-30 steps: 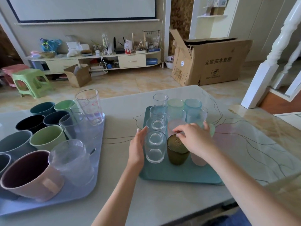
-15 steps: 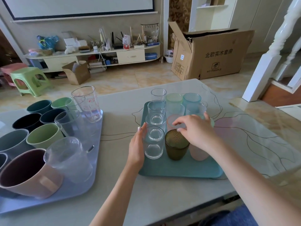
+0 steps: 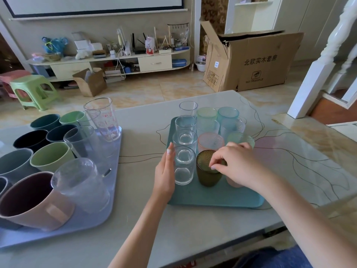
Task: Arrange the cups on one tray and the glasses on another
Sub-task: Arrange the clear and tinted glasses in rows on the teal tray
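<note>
On the teal tray point(image 3: 212, 200), olive glass point(image 3: 207, 175) rim pinched under right hand point(image 3: 237, 167); flat, straight-fingered left hand point(image 3: 165, 175) against clear glass point(image 3: 183, 167).

Two bare forearms without sleeves, left hand point(image 3: 165, 174) with pale polished nails, right hand point(image 3: 238, 164) likewise, blue clothing at the lap

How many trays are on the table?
2. The lilac tray is on the left, holding cups and some clear glasses. The teal tray is on the right, where the right hand pinches the dark green glass.
</note>
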Tool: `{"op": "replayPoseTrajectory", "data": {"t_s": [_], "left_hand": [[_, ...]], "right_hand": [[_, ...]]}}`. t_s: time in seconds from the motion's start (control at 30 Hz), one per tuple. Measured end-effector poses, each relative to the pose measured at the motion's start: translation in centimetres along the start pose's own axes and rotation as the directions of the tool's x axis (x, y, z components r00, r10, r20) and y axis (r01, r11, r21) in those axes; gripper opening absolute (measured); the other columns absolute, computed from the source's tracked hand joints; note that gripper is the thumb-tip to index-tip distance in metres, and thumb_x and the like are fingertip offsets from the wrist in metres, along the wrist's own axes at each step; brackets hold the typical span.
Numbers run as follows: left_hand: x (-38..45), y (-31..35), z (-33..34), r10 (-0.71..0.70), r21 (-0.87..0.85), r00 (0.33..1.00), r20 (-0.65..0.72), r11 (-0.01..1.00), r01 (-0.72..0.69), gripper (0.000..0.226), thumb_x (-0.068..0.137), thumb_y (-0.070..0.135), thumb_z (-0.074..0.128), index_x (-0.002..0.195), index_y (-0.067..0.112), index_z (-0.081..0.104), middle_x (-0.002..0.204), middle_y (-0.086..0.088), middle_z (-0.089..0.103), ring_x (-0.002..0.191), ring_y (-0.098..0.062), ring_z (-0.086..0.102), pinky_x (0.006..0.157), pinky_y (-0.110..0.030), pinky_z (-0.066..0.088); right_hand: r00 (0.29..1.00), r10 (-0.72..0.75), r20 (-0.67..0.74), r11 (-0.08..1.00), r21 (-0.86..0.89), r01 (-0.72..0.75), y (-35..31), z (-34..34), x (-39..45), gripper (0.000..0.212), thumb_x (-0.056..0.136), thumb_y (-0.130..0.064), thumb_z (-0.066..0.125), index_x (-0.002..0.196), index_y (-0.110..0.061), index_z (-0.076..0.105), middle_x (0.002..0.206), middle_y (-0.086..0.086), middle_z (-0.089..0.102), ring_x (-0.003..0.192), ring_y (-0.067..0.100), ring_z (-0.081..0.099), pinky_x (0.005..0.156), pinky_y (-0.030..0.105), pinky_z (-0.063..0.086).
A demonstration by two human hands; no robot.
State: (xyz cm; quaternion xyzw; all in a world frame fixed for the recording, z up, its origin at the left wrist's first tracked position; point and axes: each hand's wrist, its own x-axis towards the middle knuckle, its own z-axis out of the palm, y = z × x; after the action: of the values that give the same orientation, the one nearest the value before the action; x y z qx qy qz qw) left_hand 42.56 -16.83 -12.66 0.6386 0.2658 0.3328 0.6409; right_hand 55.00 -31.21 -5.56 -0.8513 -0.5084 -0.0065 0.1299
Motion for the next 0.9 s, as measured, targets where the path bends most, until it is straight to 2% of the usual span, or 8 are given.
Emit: {"op": "replayPoseTrajectory", "data": {"t_s": [0.23,0.4,0.5,0.6,0.7,0.73,0.83,0.9], "left_hand": [[-0.2,0.1,0.0,0.001,0.037,1.0,-0.006,0.999,-0.001,0.068,0.081,0.068,0.031,0.135,0.031,0.047,0.139,0.011,0.05,0.13,-0.004,0.043,0.114,-0.039,0.032],[-0.3,0.3,0.1,-0.007,0.027,1.0,0.002,1.0,0.007,0.058,0.09,0.057,0.03,0.137,0.028,0.045,0.141,0.01,0.048,0.132,-0.004,0.042,0.115,-0.035,0.03],[0.0,0.6,-0.2,-0.044,0.023,0.999,0.008,0.999,0.044,0.049,0.098,0.048,0.026,0.137,0.027,0.045,0.14,0.01,0.048,0.13,-0.005,0.043,0.112,-0.03,0.031],[0.7,1.0,-1.1,-0.053,-0.021,0.994,-0.1,0.998,0.051,0.045,0.1,0.042,0.029,0.134,0.022,0.05,0.135,0.011,0.052,0.124,-0.005,0.046,0.11,-0.029,0.033],[0.9,0.8,-2.8,-0.012,0.171,0.984,-0.179,0.984,0.043,0.037,0.1,0.028,0.038,0.133,0.018,0.051,0.113,0.011,0.062,0.108,-0.002,0.054,0.093,-0.011,0.036],[0.9,0.3,-3.2,-0.006,0.278,0.987,-0.162,0.959,0.052,0.038,0.099,0.022,0.04,0.136,0.018,0.049,0.114,0.005,0.064,0.11,-0.007,0.056,0.092,-0.01,0.038],[1.2,-1.0,-3.6,-0.004,0.633,1.0,-0.017,0.774,0.014,0.045,0.097,0.01,0.036,0.14,0.021,0.043,0.148,-0.006,0.041,0.14,-0.014,0.031,0.105,-0.022,0.03],[1.6,-1.2,-3.6,-0.021,0.703,0.999,0.029,0.711,-0.006,0.047,0.097,0.011,0.034,0.141,0.026,0.04,0.152,-0.002,0.032,0.143,-0.011,0.023,0.106,-0.022,0.028]], "right_hand": [[0.997,0.064,0.036,0.998,0.024,-0.065,-0.2,-0.1,0.2,0.007,0.083,-0.047,0.057,0.077,-0.048,0.059,0.09,-0.012,0.06,0.1,0.024,0.051,0.095,0.041,0.036],[1.0,0.02,-0.003,1.0,0.016,-0.02,-0.8,-1.2,0.3,0.011,0.089,-0.037,0.058,0.09,-0.035,0.069,0.088,-0.014,0.063,0.093,0.011,0.049,0.097,0.034,0.026],[0.999,0.022,-0.026,0.999,0.048,-0.021,-1.2,-2.3,0.8,0.012,0.089,-0.034,0.059,0.093,-0.033,0.07,0.08,-0.016,0.058,0.086,0.006,0.043,0.099,0.035,0.03],[0.994,0.046,-0.097,0.99,0.136,-0.033,-1.3,-3.0,2.7,0.01,0.088,-0.032,0.061,0.089,-0.032,0.071,0.079,-0.017,0.061,0.081,0.007,0.051,0.094,0.035,0.04],[0.98,0.085,-0.181,0.978,0.205,-0.047,-0.7,-2.7,6.0,0.014,0.089,-0.028,0.061,0.099,-0.03,0.07,0.097,-0.011,0.071,0.083,0.015,0.062,0.09,0.039,0.047],[0.973,0.105,-0.207,0.977,0.205,-0.062,-0.5,-2.5,7.4,0.017,0.089,-0.026,0.06,0.103,-0.028,0.07,0.103,-0.007,0.071,0.09,0.019,0.062,0.09,0.04,0.046],[0.965,0.102,-0.243,0.988,0.139,-0.069,-0.3,-1.7,12.0,0.028,0.092,-0.023,0.057,0.118,-0.025,0.064,0.117,0.004,0.067,0.112,0.028,0.053,0.094,0.04,0.041],[0.976,0.08,-0.2,0.995,0.077,-0.066,-0.6,-1.1,14.9,0.033,0.093,-0.023,0.055,0.126,-0.024,0.059,0.124,0.008,0.063,0.12,0.029,0.049,0.097,0.041,0.038]]}}
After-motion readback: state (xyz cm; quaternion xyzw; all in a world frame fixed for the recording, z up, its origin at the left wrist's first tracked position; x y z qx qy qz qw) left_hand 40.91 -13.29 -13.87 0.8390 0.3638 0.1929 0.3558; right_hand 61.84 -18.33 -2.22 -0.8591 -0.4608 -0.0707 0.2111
